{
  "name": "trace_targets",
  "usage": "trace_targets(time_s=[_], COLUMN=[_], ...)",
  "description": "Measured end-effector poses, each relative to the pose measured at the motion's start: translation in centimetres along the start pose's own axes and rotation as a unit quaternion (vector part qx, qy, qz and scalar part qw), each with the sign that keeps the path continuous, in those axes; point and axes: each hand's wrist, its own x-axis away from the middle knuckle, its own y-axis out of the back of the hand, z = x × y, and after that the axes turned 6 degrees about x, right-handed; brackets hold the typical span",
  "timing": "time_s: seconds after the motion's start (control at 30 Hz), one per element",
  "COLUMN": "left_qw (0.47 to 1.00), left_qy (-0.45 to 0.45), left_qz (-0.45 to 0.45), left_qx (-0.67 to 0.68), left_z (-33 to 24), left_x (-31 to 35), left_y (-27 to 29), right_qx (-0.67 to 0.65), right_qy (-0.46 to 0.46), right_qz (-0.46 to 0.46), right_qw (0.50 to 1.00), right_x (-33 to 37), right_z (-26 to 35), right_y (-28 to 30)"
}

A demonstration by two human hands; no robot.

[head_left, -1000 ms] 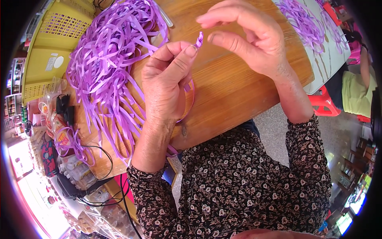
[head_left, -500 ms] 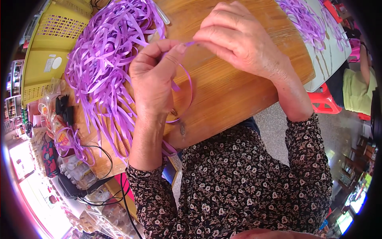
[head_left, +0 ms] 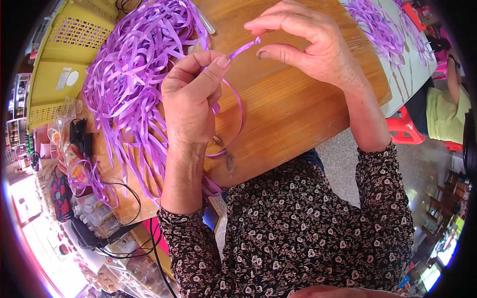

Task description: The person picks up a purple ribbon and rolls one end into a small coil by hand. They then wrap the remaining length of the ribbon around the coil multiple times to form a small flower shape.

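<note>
Between thumb and forefinger, my left hand [head_left: 194, 92] pinches a narrow purple ribbon [head_left: 243, 49] above the wooden table. Its short end sticks out to the right and looks folded or knotted at the tip, while a longer part hangs in a loop below the hand. My right hand [head_left: 310, 47] is just right of that tip, thumb and fingers parted, with nothing visible between them. A large tangled heap of purple ribbons [head_left: 131, 74] lies left of my left hand and trails toward the table's near edge.
A yellow perforated plastic basket [head_left: 55, 99] stands behind the heap at the left. Black cables [head_left: 133, 198] and bagged items lie at the lower left. More ribbons [head_left: 380, 30] rest on a white surface at the right, near a red stool [head_left: 405, 126] and another person [head_left: 447, 114].
My right hand has opened and let go of the ribbon's tip, which now shows free. The left hand keeps its pinch in nearly the same place.
</note>
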Motion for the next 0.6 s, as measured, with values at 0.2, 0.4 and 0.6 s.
trace_targets(time_s=[0.2,0.4,0.6], left_qw=[1.000,1.000,0.995], left_qy=[0.006,0.004,-0.042], left_qz=[0.007,0.009,0.004], left_qx=[-0.008,-0.023,-0.088], left_z=[0.3,0.4,-0.3], left_x=[0.2,0.1,0.7], left_y=[0.1,-0.1,-0.6], right_qx=[-0.048,-0.019,0.015], right_qy=[-0.307,-0.207,-0.242], right_qz=[0.112,0.117,0.152], right_qw=[0.944,0.971,0.958], right_x=[-3.1,-1.1,-3.5], right_z=[4.2,3.3,4.1], right_y=[1.9,0.8,1.9])
